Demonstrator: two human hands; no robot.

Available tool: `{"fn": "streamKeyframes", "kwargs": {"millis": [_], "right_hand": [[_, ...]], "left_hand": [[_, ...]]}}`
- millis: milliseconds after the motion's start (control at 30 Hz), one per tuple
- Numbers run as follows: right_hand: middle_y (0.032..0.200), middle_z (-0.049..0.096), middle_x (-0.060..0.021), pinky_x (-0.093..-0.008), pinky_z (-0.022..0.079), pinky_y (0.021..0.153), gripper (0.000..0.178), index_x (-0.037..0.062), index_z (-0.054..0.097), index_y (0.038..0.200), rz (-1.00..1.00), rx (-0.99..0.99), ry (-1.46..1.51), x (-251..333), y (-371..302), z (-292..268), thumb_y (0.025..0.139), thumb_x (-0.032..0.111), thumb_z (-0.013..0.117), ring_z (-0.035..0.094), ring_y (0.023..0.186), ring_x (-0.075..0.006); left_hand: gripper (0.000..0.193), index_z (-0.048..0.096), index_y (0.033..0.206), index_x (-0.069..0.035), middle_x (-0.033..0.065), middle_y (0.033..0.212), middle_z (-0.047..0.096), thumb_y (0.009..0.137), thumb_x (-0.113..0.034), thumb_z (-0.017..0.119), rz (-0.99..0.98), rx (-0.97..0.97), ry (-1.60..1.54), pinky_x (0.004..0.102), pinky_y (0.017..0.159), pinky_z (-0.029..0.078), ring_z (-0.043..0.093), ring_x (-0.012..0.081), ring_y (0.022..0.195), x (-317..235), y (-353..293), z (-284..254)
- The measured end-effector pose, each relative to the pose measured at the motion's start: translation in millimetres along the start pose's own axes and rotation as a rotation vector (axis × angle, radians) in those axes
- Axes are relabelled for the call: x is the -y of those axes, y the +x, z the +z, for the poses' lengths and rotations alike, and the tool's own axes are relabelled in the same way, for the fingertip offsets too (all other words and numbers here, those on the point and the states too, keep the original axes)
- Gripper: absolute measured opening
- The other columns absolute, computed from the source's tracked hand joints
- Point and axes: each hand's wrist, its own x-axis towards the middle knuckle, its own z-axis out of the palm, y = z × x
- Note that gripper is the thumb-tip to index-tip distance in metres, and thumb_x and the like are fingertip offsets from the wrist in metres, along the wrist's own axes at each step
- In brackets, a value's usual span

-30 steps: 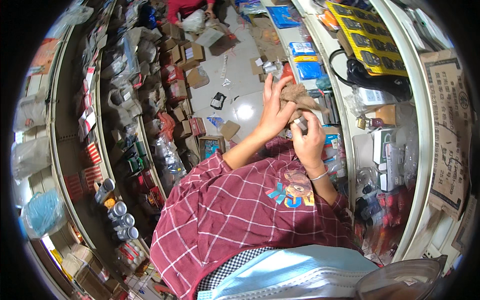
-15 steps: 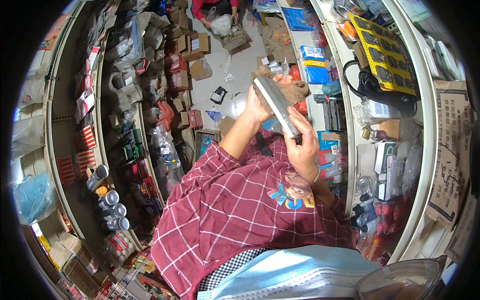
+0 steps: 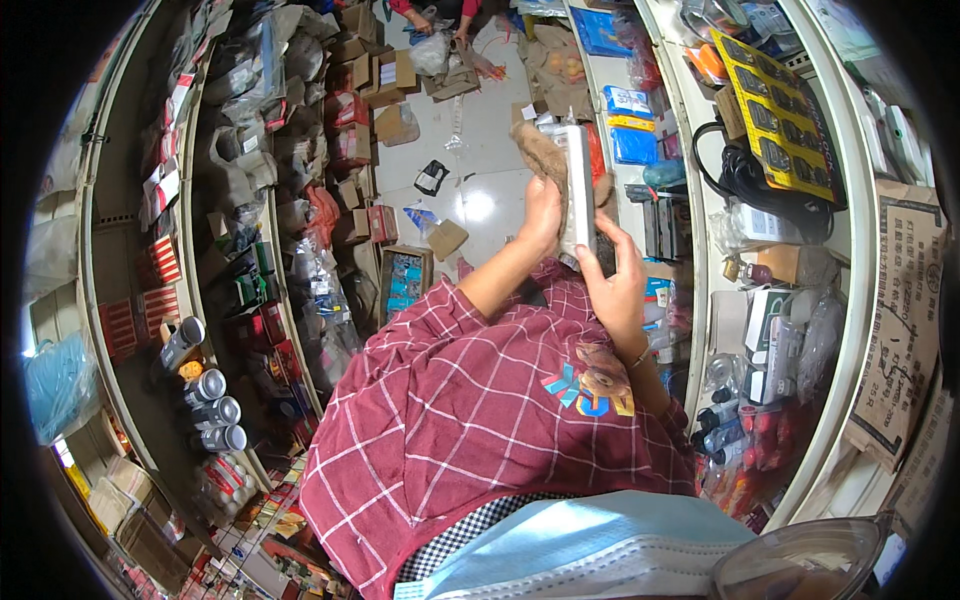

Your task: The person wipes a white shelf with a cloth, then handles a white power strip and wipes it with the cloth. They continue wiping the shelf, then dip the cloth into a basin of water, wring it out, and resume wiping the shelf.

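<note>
Upright in front of my chest is a long, slim white box-like object (image 3: 579, 190), seen mostly from its narrow side. A fuzzy brown cloth (image 3: 541, 153) lies against its far face and shows on both sides of it. My left hand (image 3: 543, 218) is closed on the cloth and presses it to the left of the object. At the lower right end, my right hand (image 3: 615, 280) grips the object's edge, with fingers bent against it. The face turned away from the camera is hidden, so I cannot tell exactly what the object is.
Crowded shelves (image 3: 705, 290) stand close on my right, with a yellow card of black items (image 3: 775, 120) and a coiled black cable (image 3: 765, 190). Cartons (image 3: 390, 75) line the left shelving. An open box (image 3: 405, 283) sits on the floor. Ahead, another person's hands (image 3: 462, 35) handle plastic bags.
The white object has turned from a slant to nearly upright, its narrow side now facing me. The cloth has shifted to its left. My right hand has moved slightly lower.
</note>
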Motion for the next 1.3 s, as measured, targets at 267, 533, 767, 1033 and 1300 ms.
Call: {"fn": "streamKeyframes", "kwargs": {"millis": [267, 533, 767, 1033, 1300], "right_hand": [[0.076, 0.055, 0.0012, -0.0179, 0.039, 0.056, 0.028, 0.0009, 0.052, 0.113, 0.475, 0.073, 0.605, -37, 7, -33, 0.090, 0.014, 0.063, 0.048, 0.063, -0.0038], [0.074, 0.056, 0.0043, -0.0140, 0.032, 0.042, 0.024, 0.0046, 0.055, 0.106, 0.572, 0.273, 0.681, -36, 0, -38, 0.097, 0.026, 0.053, 0.047, 0.052, 0.0004], [0.076, 0.060, -0.0013, -0.0140, 0.035, 0.042, 0.025, 0.0041, 0.054, 0.104, 0.480, -0.014, 0.639, -48, -5, -59, 0.098, 0.027, 0.049, 0.048, 0.053, -0.0013], [0.088, 0.063, -0.0125, -0.0252, 0.051, 0.060, 0.032, 0.0010, 0.052, 0.116, 0.699, -0.077, 1.255, -43, 13, -20, 0.098, 0.028, 0.048, 0.058, 0.067, -0.0128], [0.086, 0.060, -0.0055, -0.0238, 0.049, 0.057, 0.022, 0.0001, 0.049, 0.110, 0.416, -0.104, 0.754, -33, 11, 46, 0.094, 0.016, 0.055, 0.054, 0.064, -0.0078]], "left_hand": [[0.014, 0.062, 0.078, -0.008, 0.0131, 0.064, 0.060, 0.075, -0.022, 0.060, 0.684, 0.444, 1.271, 0.0381, 0.055, 0.048, 0.062, 0.0309, 0.059, -38, -14, -9], [0.024, 0.057, 0.075, -0.006, 0.0166, 0.066, 0.059, 0.076, -0.030, 0.059, 0.624, 0.630, 1.399, 0.0462, 0.055, 0.046, 0.058, 0.0394, 0.063, -32, -22, -14], [0.034, 0.060, 0.075, -0.001, 0.0210, 0.079, 0.063, 0.081, -0.032, 0.048, 0.411, 0.331, 1.613, 0.0492, 0.062, 0.048, 0.060, 0.0398, 0.070, -30, 14, -91], [0.042, 0.043, 0.123, -0.011, 0.0217, 0.111, 0.054, 0.097, -0.043, 0.034, -0.188, -0.028, -0.502, 0.0498, 0.095, 0.046, 0.056, 0.0354, 0.104, -61, 5, -103], [0.041, 0.051, 0.111, -0.004, 0.0105, 0.095, 0.064, 0.099, -0.040, 0.033, -0.321, 0.132, -0.151, 0.0351, 0.068, 0.056, 0.065, 0.0221, 0.082, 4, -34, -7]]}}
